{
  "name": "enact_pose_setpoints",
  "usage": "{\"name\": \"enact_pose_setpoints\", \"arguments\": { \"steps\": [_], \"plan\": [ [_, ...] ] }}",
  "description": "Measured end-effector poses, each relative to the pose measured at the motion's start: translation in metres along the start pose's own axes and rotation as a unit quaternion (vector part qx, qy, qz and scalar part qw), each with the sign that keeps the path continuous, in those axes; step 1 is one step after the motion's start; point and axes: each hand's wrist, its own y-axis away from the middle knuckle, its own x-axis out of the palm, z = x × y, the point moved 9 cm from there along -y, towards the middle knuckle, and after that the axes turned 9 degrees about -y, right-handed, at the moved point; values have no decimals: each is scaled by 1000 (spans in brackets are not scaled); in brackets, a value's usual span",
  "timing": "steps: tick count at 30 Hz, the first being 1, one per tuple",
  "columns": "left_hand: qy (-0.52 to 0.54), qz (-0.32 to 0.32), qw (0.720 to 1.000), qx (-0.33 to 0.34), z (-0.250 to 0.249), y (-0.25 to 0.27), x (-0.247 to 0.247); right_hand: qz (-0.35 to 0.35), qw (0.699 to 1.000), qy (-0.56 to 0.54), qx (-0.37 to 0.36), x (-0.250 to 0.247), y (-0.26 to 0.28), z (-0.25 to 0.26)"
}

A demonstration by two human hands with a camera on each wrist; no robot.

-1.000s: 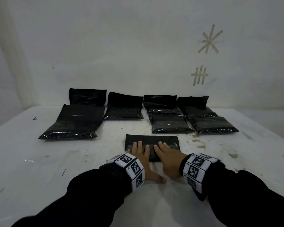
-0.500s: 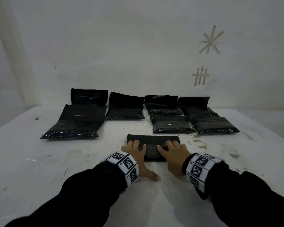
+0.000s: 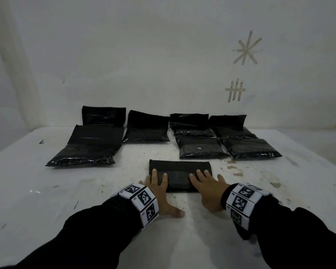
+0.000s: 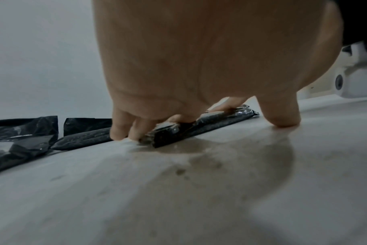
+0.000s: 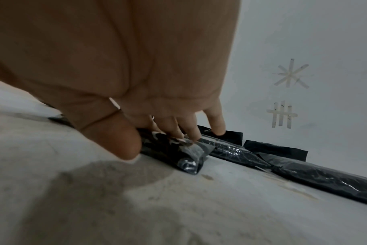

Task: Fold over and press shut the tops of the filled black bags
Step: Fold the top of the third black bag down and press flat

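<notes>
While the far left of the white table [image 3: 23, 191] holds a long filled bag [image 3: 89, 148] with its top lying flat and unfolded, and another bag [image 3: 104, 115] stands behind it against the wall, the work itself sits nearer the middle. Moving right, a third bag [image 3: 146, 130] waits with its flap up. Then comes the left hand [image 3: 159, 189]: its fingers lie straight and spread on the left end of the folded bag [image 3: 179, 176], gripping nothing, the thumb resting on the table beside the near edge. The left wrist view shows those fingertips [image 4: 124, 132] bearing down right at the bag's corner. The folded bag lies flat just in front of the person, its top already turned over. On its right end the right hand [image 3: 206, 188] presses with fingers likewise flat and open; from the right wrist view the fingertips [image 5: 191, 134] sit on crinkled film near the corner, where the plastic looks a little lifted.

The step in hand appears to be pressing the fold shut. To do it well I would keep both palms low, push straight down, and work outward along the crease, so that the corners are flattened and no air is trapped. That right corner probably needs extra pressure. Further right, four more bags [image 3: 250, 148] lie in two pairs, and tape marks [image 3: 235, 92] show on the wall
</notes>
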Motion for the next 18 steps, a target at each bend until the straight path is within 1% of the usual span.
{"name": "enact_pose_setpoints", "arguments": {
  "steps": [4, 7, 10, 13, 15, 18],
  "plan": [
    [27, 18, 999, 16, 3, 2, 0, 15, 998, -58, -8, -2, 2, -1],
    [38, 23, 999, 13, 10, 3, -2, 28, 994, -109, 6, -3, 2, -11],
    [29, 25, 999, 9, 15, 4, -3, 46, 994, -100, 14, 1, 2, -16],
    [17, 21, 1000, 8, 16, 3, -2, 47, 995, -86, 18, 4, 3, -19],
    [12, 12, 1000, 6, 18, 2, -1, 40, 995, -92, 25, 3, 5, -22],
    [-17, -27, 999, -3, 21, 2, -5, 35, 993, -108, 27, 1, 6, -24]
  ]
}}
